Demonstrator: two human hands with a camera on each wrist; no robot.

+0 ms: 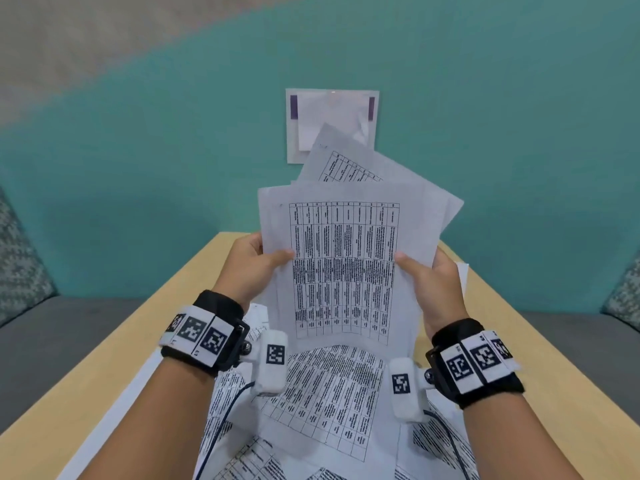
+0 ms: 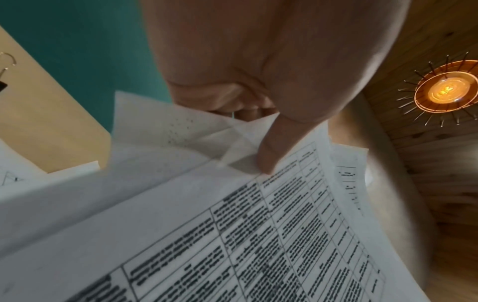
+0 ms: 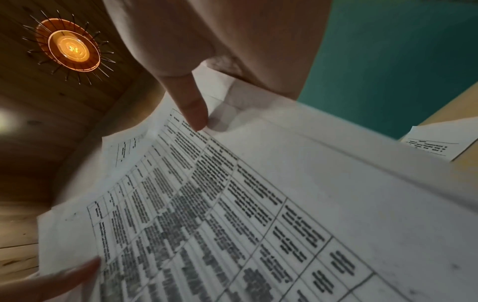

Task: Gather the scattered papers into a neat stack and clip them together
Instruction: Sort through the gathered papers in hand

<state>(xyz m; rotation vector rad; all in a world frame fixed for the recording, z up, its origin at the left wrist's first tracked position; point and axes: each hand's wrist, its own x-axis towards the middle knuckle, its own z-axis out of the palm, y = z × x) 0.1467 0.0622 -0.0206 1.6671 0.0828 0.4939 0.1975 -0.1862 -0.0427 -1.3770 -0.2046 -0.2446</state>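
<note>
**Both hands hold a bundle of papers up above the table**

The person holds a bundle of printed sheets upright in the air, above the wooden table. The sheets carry tables of small dark text. They are not yet even – one sheet behind the front one is turned and its corner sticks out toward the upper right.

The left hand grips the left edge of the bundle. Its thumb lies flat on the front page, and the other fingers are curled behind the paper, so the sheets are pinched between them. The right hand does the same on the right edge: its thumb presses on the front page near the border of the printed table, and the remaining fingers go behind the sheets, where they are mostly hidden. In the right wrist view the tip of the left thumb also shows at the far edge of the page.

More loose sheets lie spread on the table below the hands, overlapping each other at different angles. One more sheet lies near the table's edge at the right side.

A black binder clip with metal handles lies on the table to the left, apart from the hands – only a part of it comes into the left wrist view.

Behind the table there is a teal wall with a white square panel on it, and a round orange lamp glows on the wooden ceiling.
</note>
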